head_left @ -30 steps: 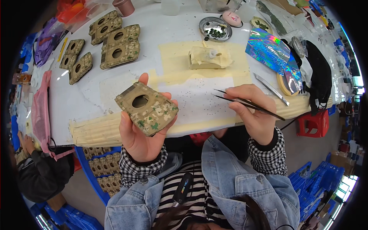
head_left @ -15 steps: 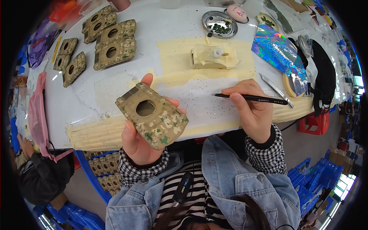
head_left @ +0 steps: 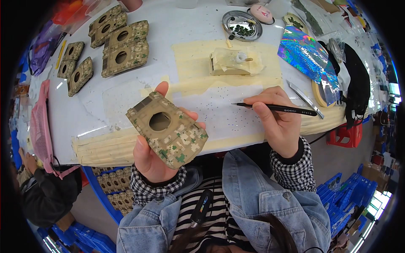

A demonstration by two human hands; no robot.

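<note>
The left hand (head_left: 154,154) forms a clenched grip on a camouflage-patterned panel (head_left: 168,128) with a round hole near its centre; the thumb lies along the panel's left edge, the fingertips show past its upper and right edges, and the panel is held tilted above the near edge of the tabletop (head_left: 177,46). To the right of this grip, the right hand (head_left: 276,122) grasps a black pen-shaped tool (head_left: 276,109) between thumb and fingers, the tool lying nearly level with its fine tip pointing left toward the panel, apart from it. Beneath both grips lies a pale sheet (head_left: 219,105) dotted with small specks, bordered by strips of beige tape. Beyond the right grip sits a tan taped block (head_left: 234,63), and farther out a round metal dish (head_left: 242,26) holding dark pieces. Right of that grip lies a holographic sheet (head_left: 306,55). Beyond the left grip, well apart, several more camouflage panels (head_left: 122,42) rest in a group.
</note>
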